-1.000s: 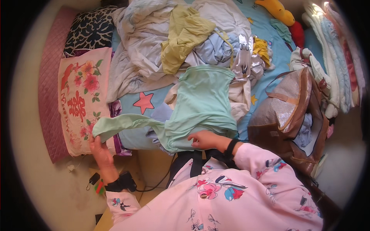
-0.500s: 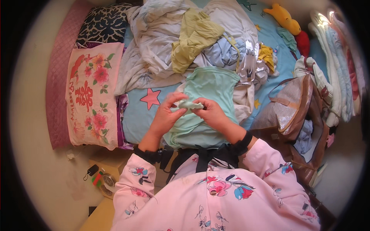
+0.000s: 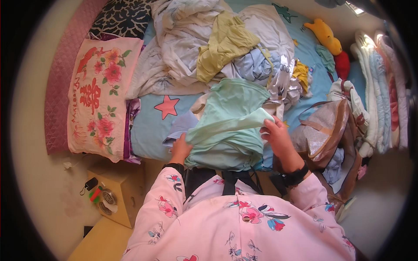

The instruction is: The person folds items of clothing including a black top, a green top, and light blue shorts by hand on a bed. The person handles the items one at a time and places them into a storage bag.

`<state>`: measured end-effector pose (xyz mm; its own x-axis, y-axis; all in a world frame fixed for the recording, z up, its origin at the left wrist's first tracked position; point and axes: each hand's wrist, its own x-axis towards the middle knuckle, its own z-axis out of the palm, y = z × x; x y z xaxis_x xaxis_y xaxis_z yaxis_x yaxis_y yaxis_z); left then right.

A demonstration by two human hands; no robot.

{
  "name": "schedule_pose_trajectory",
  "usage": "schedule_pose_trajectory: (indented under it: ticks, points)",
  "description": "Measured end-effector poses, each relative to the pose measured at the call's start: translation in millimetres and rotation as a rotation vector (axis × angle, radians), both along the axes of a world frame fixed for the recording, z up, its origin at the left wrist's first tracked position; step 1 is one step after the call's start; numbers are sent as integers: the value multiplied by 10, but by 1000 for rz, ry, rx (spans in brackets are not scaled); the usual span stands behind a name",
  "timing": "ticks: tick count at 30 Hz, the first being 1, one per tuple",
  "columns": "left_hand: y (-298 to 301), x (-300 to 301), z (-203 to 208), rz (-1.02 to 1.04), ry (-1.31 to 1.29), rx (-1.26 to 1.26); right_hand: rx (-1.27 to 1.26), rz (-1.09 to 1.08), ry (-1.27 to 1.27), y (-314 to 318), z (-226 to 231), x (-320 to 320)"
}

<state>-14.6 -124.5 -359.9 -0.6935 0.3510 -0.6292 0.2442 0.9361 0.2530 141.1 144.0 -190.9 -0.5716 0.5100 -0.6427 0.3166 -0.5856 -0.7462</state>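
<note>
Mint-green garment (image 3: 237, 98) spread along the near edge of a bed (image 3: 148, 117), a person holds it at 2 points: the right hand (image 3: 274, 130), in a narrow pinch, grips the tip of a strip stretched across it; the left hand (image 3: 181, 148) curls around its left edge, beside a lilac cloth (image 3: 180, 128).

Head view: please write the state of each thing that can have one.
Mint garment, spread, wrinkled, one strip held across
Right grip, pinching the strip's end
Left grip, at garment's left edge
Brown bag, open, cloth inside
Yellow-green garment, crumpled
Pale bedding, rumpled
Quilts, folded
</note>
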Motion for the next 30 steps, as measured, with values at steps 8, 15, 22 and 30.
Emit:
schedule_pose_trajectory:
  ticks: [8,15,22,30]
  points:
    - [-207,-320,-211,107,17,34,124,247,-93,188,-407,865]
    - [-448,-420,-360,87,-2,99,650,638,-552,61,-1358,1505]
    - [-907,-147,-746,452,-179,93,347,609,-756,-162,-1878,1951]
    - [-506,248,-300,810,-623,-32,36,431,-840,-662,-2497,2155]
